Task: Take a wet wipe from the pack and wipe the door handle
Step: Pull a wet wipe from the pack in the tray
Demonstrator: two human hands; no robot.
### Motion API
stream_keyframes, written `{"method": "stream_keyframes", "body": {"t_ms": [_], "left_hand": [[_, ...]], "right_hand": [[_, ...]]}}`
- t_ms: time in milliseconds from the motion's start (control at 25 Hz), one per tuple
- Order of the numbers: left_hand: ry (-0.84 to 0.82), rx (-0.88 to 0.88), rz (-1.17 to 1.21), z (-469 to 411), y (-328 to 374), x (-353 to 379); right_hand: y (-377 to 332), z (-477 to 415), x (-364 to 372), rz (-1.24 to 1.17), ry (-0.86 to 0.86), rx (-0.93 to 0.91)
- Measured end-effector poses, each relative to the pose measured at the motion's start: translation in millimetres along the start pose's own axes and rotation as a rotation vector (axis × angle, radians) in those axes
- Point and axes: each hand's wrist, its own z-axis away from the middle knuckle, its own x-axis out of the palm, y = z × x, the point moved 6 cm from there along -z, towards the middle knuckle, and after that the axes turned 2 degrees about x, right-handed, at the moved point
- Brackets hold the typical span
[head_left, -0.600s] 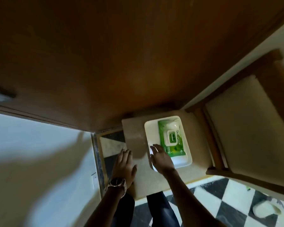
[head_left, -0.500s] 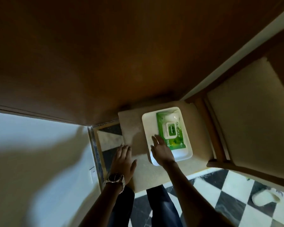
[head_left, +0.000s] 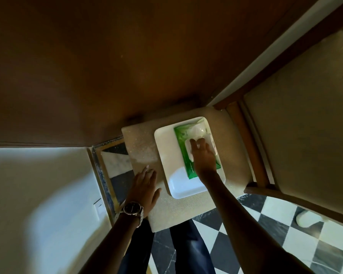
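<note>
A green wet wipe pack [head_left: 183, 147] lies in a white tray [head_left: 163, 147] on a beige chair seat [head_left: 141, 151]. My right hand [head_left: 203, 157] rests on top of the pack, fingertips spread over its white flap lid; whether the lid is raised I cannot tell. My left hand [head_left: 146, 186], with a wristwatch, lies flat and open on the seat, left of the tray. A brown wooden door [head_left: 107, 66] fills the upper view; its handle is out of view.
The chair's wooden frame and padded back [head_left: 305, 125] stand to the right. Black-and-white checkered floor [head_left: 265, 234] lies below, with a pale slipper [head_left: 307, 216] at the right. A white wall [head_left: 38, 194] with a switch is at left. My dark trouser legs show below the seat.
My right hand has slid forward from the tray's near edge onto the pack's lid. The view has dipped closer to the seat. My left hand stays flat on the seat.
</note>
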Motion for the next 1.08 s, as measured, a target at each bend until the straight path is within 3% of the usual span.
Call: {"method": "stream_keyframes", "body": {"t_ms": [280, 440, 560, 680, 760, 840, 1000, 1080], "left_hand": [[-0.014, -0.051, 0.045, -12, -6, 5], [-0.03, -0.099, 0.012, -10, -20, 8], [-0.02, -0.127, 0.015, -4, -28, 11], [0.004, -0.152, 0.04, 2, -36, 15], [-0.009, -0.163, 0.004, 5, -38, 19], [-0.015, -0.185, -0.051, 11, -40, 18], [0.013, -0.262, -0.065, 33, -45, -10], [0.123, -0.267, -0.097, 55, -43, -45]], "right_hand": [[2, -27, -12, 0.162, -0.054, -0.034], [-1, -27, -14, 0.105, -0.114, -0.038], [-3, -15, -35, 0.096, 0.068, 0.04], [-4, 9, -49, -0.114, 0.32, 0.225], [-8, 17, -33, -0.356, 0.221, 0.335], [-24, 16, -15, -0.53, 0.08, 0.315], [-54, 10, -11, -0.561, -0.084, 0.246], [-68, 15, -24, -0.543, -0.114, 0.198]]}}
